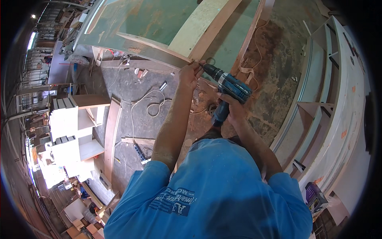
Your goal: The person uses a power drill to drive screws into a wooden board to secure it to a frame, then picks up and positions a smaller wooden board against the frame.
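My right hand [232, 106] is wrapped round the grip of a blue and black cordless drill [235, 88]. The drill points up and left, its chuck close to the corner of a wooden frame. At that corner my left hand [191, 74] has its fingers pinched together by the drill's tip. What they hold is too small to make out. A pale wooden board [205, 26] runs up from this corner, and a thinner wooden strip [153, 46] meets it from the left. Both lie on a large greenish panel [155, 20].
A pale cable [133, 115] loops across the dusty concrete floor to a blue power strip [139, 153]. Left stand white cabinet boxes [85, 119] and a long plank [112, 139]. A tall shelf unit [338, 99] lies along the right. Reddish sawdust [264, 51] covers the floor beyond the drill.
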